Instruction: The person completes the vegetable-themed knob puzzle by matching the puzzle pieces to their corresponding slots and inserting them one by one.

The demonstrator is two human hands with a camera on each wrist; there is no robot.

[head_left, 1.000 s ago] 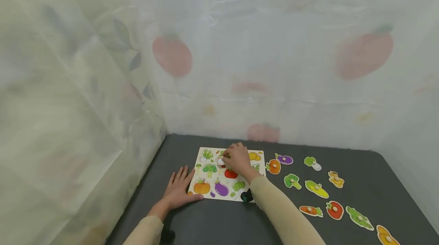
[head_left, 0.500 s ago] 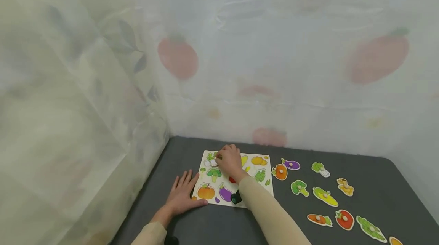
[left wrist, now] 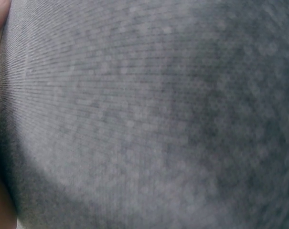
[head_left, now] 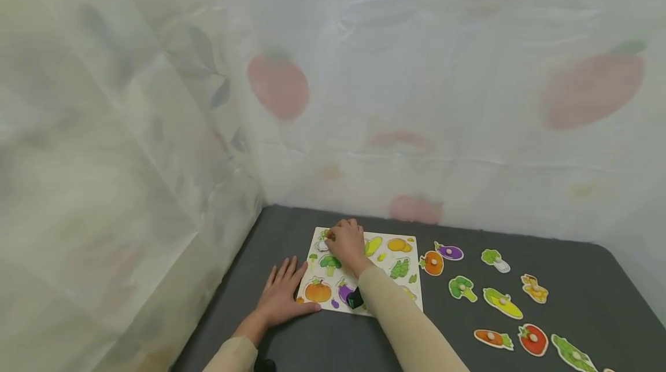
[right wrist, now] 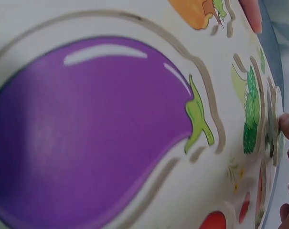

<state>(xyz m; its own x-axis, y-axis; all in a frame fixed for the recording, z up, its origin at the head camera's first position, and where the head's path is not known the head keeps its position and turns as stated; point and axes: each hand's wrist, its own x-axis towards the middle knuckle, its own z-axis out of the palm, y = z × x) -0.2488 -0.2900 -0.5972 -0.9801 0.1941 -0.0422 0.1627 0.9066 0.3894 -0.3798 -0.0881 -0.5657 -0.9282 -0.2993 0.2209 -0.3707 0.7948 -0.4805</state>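
On the dark table lies a vegetable puzzle board [head_left: 385,242], printed with pictures inside cut outlines. My right hand [head_left: 347,246] pinches a whitish puzzle piece [head_left: 322,246] over the board's top-left slot. The right wrist view shows that puzzle piece [right wrist: 276,126] nearly edge-on, fingertips at its face, beyond the large printed eggplant [right wrist: 96,124]. My left hand [head_left: 281,298] rests with fingers spread beside the board's lower-left side, thumb at the bottom edge. Mostly table surface [left wrist: 134,114] fills the left wrist view.
Several knobbed pieces lie right of the board: eggplant [head_left: 450,253], pumpkin [head_left: 432,263], broccoli [head_left: 462,288], corn [head_left: 502,303], carrot [head_left: 493,339], tomato [head_left: 533,339] and others. A patterned sheet [head_left: 354,175] hangs behind the table, another [head_left: 130,187] to the left.
My right hand has carried the whitish piece leftward across the board to the top-left slot. The left hand keeps its place by the board, while the head view has shifted slightly.
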